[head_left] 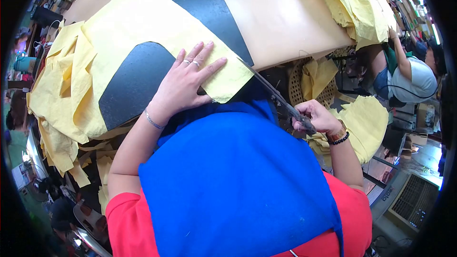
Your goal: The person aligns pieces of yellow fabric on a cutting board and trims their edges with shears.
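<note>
My left hand [189,76] lies flat with fingers spread on a yellow cloth [128,21], near its narrow right end. My right hand [318,117] is closed round the dark, wrapped-looking handle of long, thin scissors [276,91]. Their blades point up and left, and the tip meets the cloth's right edge. One black panel [209,12] shows beyond the cloth, partly covered by it. Another black panel [135,83] with a curved top edge shows left of my left hand; whether it lies over or under the cloth I cannot tell.
A tan tabletop [281,14] stretches ahead. Crumpled yellow cloth [66,81] hangs over its left side, and more yellow cloth [350,4] lies at the far right. Beside my right arm is a folded yellow pile [364,123]. A woven basket [296,83] stands below the edge. Another person [414,78] is at the right.
</note>
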`<state>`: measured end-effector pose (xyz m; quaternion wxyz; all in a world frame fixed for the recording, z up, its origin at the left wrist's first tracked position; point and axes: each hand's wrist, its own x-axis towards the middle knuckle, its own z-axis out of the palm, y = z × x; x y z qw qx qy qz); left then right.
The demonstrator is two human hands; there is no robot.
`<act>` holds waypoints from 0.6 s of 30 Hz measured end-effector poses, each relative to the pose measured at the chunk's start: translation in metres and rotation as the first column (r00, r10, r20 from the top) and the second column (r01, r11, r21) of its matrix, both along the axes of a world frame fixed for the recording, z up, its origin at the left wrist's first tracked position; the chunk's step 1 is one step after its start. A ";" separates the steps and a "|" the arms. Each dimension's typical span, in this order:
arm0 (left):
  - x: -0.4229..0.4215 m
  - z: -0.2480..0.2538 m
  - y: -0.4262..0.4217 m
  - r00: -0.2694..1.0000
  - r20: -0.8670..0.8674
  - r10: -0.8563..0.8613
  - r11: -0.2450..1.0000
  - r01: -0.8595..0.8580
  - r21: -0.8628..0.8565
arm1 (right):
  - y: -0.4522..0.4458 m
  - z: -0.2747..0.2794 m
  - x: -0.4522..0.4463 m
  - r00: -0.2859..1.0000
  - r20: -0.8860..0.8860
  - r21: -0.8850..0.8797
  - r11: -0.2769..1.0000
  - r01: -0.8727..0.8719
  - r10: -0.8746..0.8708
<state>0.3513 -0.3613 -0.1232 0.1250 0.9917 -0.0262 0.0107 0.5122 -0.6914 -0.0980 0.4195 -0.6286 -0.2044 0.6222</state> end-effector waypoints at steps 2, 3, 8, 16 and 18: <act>0.000 0.000 0.000 1.000 -0.004 0.000 1.000 0.000 -0.004 | -0.003 0.002 -0.001 1.000 0.008 -0.035 0.999 0.004 -0.004; 0.001 0.001 0.000 1.000 -0.010 -0.001 1.000 0.001 -0.007 | -0.005 0.003 -0.002 1.000 0.029 -0.055 0.998 0.004 -0.003; 0.001 0.006 0.001 1.000 -0.020 -0.021 1.000 0.021 0.018 | -0.003 0.008 -0.001 1.000 -0.019 -0.104 0.995 0.003 -0.005; -0.001 0.003 0.002 0.999 -0.019 -0.027 0.999 0.028 0.025 | 0.030 0.005 0.001 1.000 0.000 0.005 1.000 -0.010 0.010; -0.001 0.004 0.002 0.999 -0.023 -0.024 0.999 0.025 0.024 | 0.029 0.009 0.002 1.000 0.003 -0.020 1.000 -0.007 0.007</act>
